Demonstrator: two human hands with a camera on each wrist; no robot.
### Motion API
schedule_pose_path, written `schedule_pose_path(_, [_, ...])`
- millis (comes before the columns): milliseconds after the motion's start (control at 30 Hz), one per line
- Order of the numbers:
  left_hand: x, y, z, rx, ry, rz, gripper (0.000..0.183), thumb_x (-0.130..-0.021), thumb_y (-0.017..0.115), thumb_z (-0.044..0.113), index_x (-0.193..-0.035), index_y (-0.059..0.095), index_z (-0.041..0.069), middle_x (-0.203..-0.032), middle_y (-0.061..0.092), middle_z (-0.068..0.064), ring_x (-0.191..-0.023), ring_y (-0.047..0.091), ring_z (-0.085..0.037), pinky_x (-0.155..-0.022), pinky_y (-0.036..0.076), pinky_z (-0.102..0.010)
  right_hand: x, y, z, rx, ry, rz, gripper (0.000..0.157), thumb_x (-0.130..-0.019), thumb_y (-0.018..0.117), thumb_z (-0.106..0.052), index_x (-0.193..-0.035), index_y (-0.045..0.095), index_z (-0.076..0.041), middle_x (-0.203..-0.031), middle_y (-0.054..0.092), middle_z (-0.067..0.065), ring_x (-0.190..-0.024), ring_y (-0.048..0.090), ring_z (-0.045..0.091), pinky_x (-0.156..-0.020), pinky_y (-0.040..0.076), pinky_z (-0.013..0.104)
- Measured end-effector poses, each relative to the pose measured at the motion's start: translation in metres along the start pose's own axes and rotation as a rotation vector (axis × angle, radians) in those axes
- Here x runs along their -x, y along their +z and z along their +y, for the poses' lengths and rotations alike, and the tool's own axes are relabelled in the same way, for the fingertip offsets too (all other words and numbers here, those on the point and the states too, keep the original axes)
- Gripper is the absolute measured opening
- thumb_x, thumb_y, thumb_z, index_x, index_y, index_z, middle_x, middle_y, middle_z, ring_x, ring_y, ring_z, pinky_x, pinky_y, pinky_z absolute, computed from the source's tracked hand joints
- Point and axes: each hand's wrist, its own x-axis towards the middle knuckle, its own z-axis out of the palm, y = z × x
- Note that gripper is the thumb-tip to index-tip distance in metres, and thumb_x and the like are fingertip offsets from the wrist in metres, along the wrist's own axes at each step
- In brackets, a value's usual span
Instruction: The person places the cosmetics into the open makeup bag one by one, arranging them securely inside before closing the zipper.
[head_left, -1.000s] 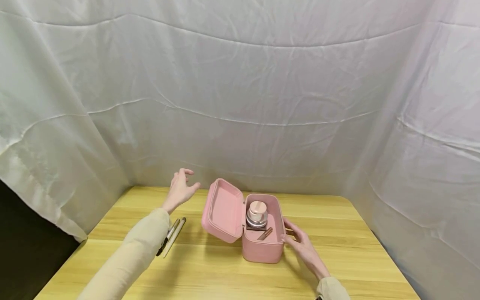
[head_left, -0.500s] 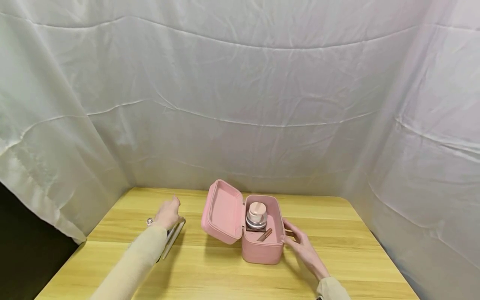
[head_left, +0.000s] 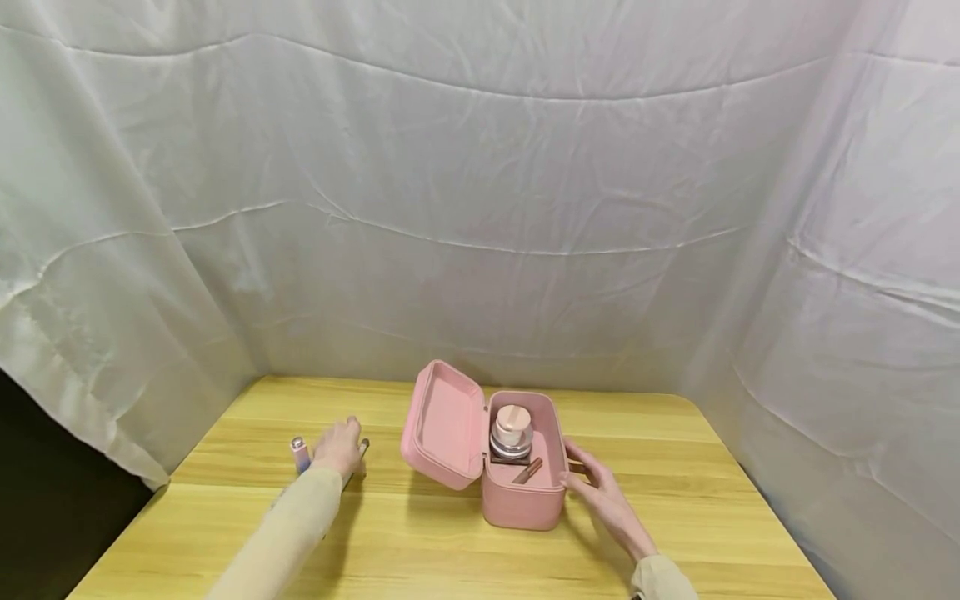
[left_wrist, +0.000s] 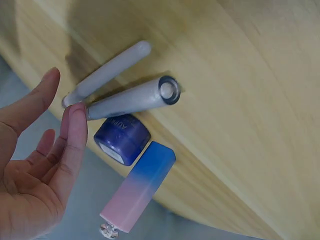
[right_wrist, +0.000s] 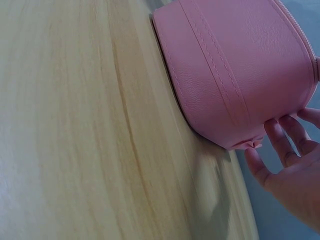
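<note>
My left hand (head_left: 337, 450) is low over the table's left side, thumb and index finger apart. In the left wrist view its index fingertip is right at the end of a thick silvery tube (left_wrist: 131, 100). A slimmer whitish stick (left_wrist: 110, 72) lies alongside, with a small dark blue jar (left_wrist: 122, 139) and a pink-to-blue lipstick-like tube (left_wrist: 140, 185) close by. My right hand (head_left: 609, 504) touches the right side of the open pink cosmetic case (head_left: 523, 510) with relaxed fingers. Inside sit a stack of round containers (head_left: 513, 425) and a slim brown tube (head_left: 528, 472).
The case's lid (head_left: 450, 427) hangs open to the left, between the case and my left hand. A light wooden table (head_left: 420, 550) carries everything. Pale curtains (head_left: 480, 183) enclose the back and sides.
My left hand has come down and nearer, from above the back of the table to the tube and stick. The lipstick-like tube now shows left of it. My right hand stays at the case.
</note>
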Motion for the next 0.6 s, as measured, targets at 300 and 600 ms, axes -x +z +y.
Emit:
schedule_pose_path(300, [-0.0014, 0.0065, -0.0009, -0.011, -0.001, -0.009, 0.044, -0.066, 0.083, -0.006, -0.1, 0.056, -0.009, -0.088, 0.064, -0.025, -0.076, 0.061, -0.033, -0.066, 0.057, -0.048, -0.0004, 0.0005, 0.0009, -0.01, 0.011, 0.004, 0.063, -0.098, 0.057, -0.004, -0.152, 0.029, 0.01, -0.15, 0.035, 0.04, -0.117, 0.057, 0.011, -0.093, 0.052, 0.019])
schedule_pose_path(600, [-0.0007, 0.01, -0.0019, -0.002, -0.04, -0.014, 0.037, -0.071, 0.08, -0.006, -0.1, 0.056, -0.008, -0.09, 0.065, -0.026, -0.077, 0.063, -0.036, -0.067, 0.057, -0.051, -0.0023, -0.0001, 0.0027, -0.01, 0.035, -0.007, 0.064, -0.098, 0.057, -0.006, -0.154, 0.029, 0.007, -0.153, 0.035, 0.036, -0.122, 0.055, 0.019, -0.094, 0.052, 0.019])
